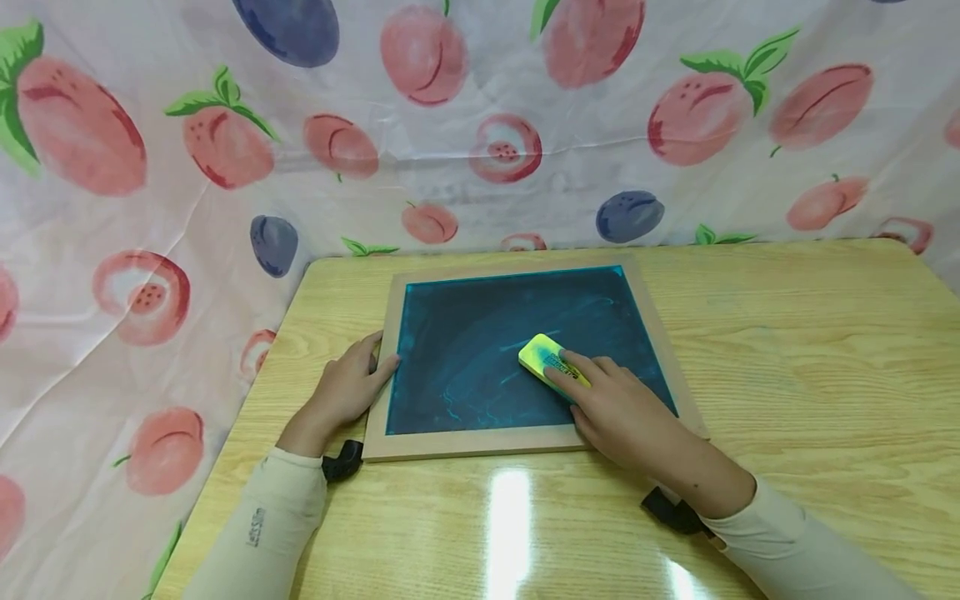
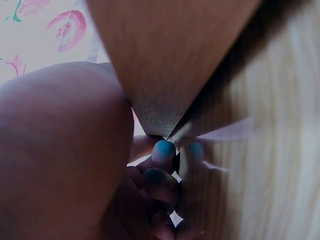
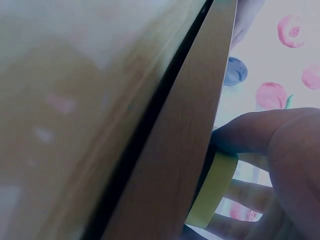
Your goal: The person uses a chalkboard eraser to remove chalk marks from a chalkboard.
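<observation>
A framed chalkboard (image 1: 465,333) lies flat, its dark surface streaked with pale blue chalk and a few squiggles near the bottom. My left hand (image 1: 351,383) holds its left side, thumb over the wooden frame (image 1: 377,417). In the left wrist view, fingertips (image 2: 163,149) smudged with blue sit low beside the frame edge (image 2: 170,60). Over the right part of the board, my right hand (image 1: 626,412) grips a yellow chalkboard eraser (image 1: 534,357) with dark print and a blue smudge on top. The right wrist view has the eraser's side (image 3: 212,192) between thumb and fingers.
The board rests on a glossy wooden table (image 1: 795,358) with bright light reflections near its front. A fruit-print cloth (image 1: 570,167) hangs behind the table and along its left side. Black wrist mounts (image 1: 343,461) are strapped by both sleeves.
</observation>
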